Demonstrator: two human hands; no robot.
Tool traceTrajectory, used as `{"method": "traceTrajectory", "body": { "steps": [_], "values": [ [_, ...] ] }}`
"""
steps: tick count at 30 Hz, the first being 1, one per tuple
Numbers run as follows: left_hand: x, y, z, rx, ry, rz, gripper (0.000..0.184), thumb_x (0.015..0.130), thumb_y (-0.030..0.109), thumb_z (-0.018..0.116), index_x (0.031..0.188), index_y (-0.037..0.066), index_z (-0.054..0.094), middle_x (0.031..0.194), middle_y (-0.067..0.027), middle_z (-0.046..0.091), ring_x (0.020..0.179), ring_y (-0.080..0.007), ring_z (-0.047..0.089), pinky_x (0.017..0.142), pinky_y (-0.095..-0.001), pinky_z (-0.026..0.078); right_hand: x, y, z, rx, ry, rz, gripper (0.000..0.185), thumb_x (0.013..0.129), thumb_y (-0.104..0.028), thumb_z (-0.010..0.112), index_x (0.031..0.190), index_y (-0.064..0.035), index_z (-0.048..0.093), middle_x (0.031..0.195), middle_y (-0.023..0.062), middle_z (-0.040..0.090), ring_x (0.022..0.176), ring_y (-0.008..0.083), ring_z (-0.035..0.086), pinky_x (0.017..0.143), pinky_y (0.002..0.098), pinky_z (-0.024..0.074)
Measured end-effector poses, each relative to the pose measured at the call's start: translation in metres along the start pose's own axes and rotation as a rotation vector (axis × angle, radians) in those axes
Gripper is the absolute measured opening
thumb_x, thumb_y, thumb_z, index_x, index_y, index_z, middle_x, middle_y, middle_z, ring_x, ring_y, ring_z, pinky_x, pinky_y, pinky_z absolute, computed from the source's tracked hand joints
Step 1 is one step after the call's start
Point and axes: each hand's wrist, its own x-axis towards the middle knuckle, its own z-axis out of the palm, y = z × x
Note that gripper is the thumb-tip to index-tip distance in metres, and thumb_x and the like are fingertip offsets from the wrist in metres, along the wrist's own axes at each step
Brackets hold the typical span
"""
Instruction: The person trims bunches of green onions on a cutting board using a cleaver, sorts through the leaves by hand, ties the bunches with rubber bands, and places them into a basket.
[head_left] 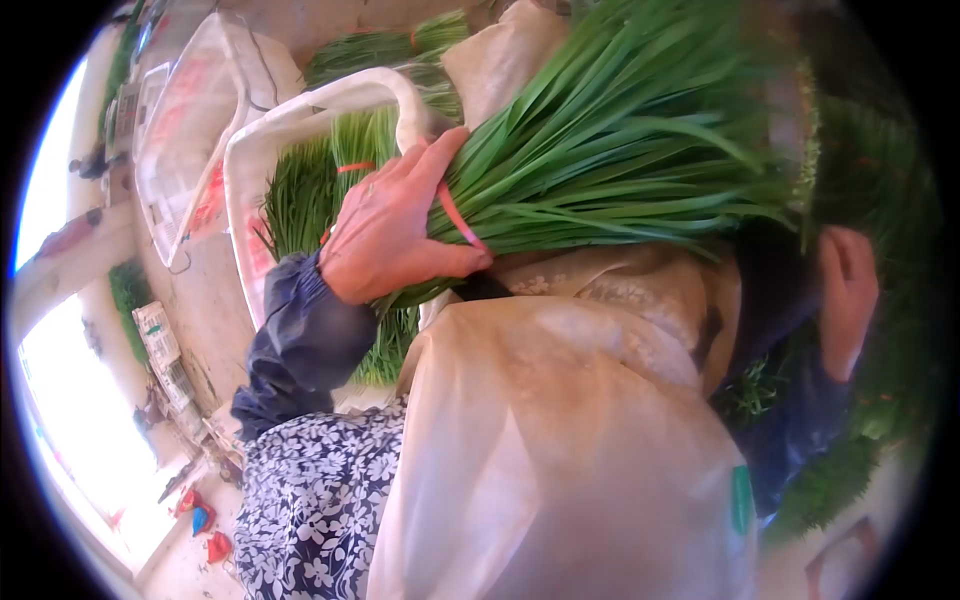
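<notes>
My left hand (390, 225) is closed around a bundle of long green chives (600, 150), its thumb and fingers beside the pink band (460, 218) that ties it. The leaves fan out to the right above my lap, which a pale, brown-stained apron (570, 430) covers. Over at the right, my right hand (847, 300) is apart from the bundle, near dark greens, with its fingers stretched upward and nothing visible in them. The far leaf tips are blurred.
A white-rimmed container (240, 170) holds more banded green bundles (365, 150). Beyond it stands another pale lined crate (190, 140). More greens (830, 490) lie at the right, in shadow. Small red and blue items (203, 518) are on the floor at lower left.
</notes>
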Motion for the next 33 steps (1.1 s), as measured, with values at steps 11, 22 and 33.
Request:
{"method": "traceTrajectory", "body": {
  "steps": [11,22,33],
  "values": [
    [0.046,0.006,-0.013,-0.149,-0.230,0.159,0.092,0.077,0.036,0.080,0.144,-0.005,0.033,0.114,-0.0259,0.062,0.107,-0.0410,0.061,0.092,-0.0397,0.047,0.012,-0.092,0.041,0.185,0.110,-0.024,0.037,0.079,0.006,0.065,0.116,-0.0023,0.064,0.084,0.0106,0.063,0.074,0.0225,0.060,0.071,0.0312,0.0504],
    [0.070,-0.005,-0.025,-0.302,-0.320,0.012,0.077,0.079,0.016,0.070,0.146,0.001,0.034,0.115,-0.0230,0.065,0.107,-0.0338,0.065,0.096,-0.0379,0.047,0.011,-0.142,0.096,0.826,-0.323,-0.599,0.035,0.068,-0.003,0.072,0.102,-0.0021,0.063,0.085,0.0103,0.056,0.074,0.0280,0.059,0.063,0.0368,0.0481],
    [0.074,0.001,0.002,-0.701,-0.014,-0.068,0.079,0.083,-0.001,0.069,0.150,-0.001,0.027,0.135,-0.0104,0.054,0.122,-0.0181,0.052,0.107,-0.0339,0.040,-0.004,-0.129,0.125,0.500,-0.234,-0.529,0.057,0.065,-0.019,0.077,0.115,-0.0005,0.059,0.121,0.0137,0.056,0.116,0.0315,0.053,0.097,0.0434,0.0422]
  ]
}}
